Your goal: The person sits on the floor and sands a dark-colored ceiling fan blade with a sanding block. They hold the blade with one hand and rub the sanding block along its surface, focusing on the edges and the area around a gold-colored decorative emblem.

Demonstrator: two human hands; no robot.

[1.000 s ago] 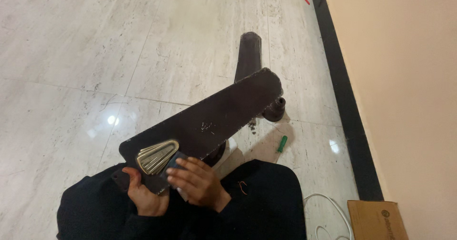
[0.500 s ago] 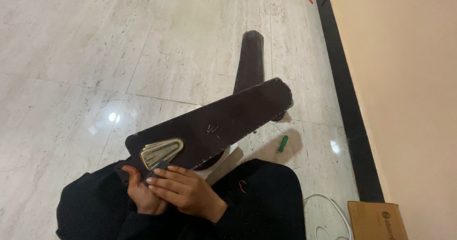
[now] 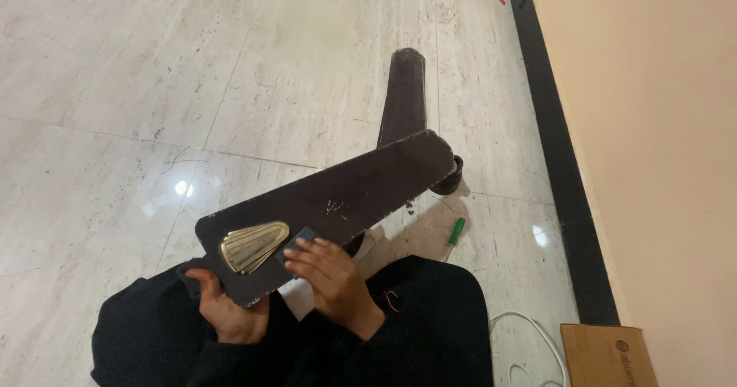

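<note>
A long dark brown fan blade (image 3: pixel 361 191) lies across my lap, its far end out over the floor. A gold leaf-shaped ornament (image 3: pixel 253 245) is fixed near its close end. My left hand (image 3: pixel 226 314) grips the blade's near end from underneath. My right hand (image 3: pixel 330 276) presses a small dark grey-blue pad (image 3: pixel 301 239) flat onto the blade's top, just right of the ornament.
A second dark blade (image 3: pixel 404 95) lies on the marble floor beyond the first. A green-handled screwdriver (image 3: pixel 456 231) rests on the floor to the right. At the lower right are a white cable (image 3: pixel 530 348) and a cardboard box (image 3: pixel 606 356), beside the wall's black skirting (image 3: pixel 560 164).
My right hand slid left along the blade, then back to the right with the pad. The blade's far end dipped slightly. My left hand kept its hold.
</note>
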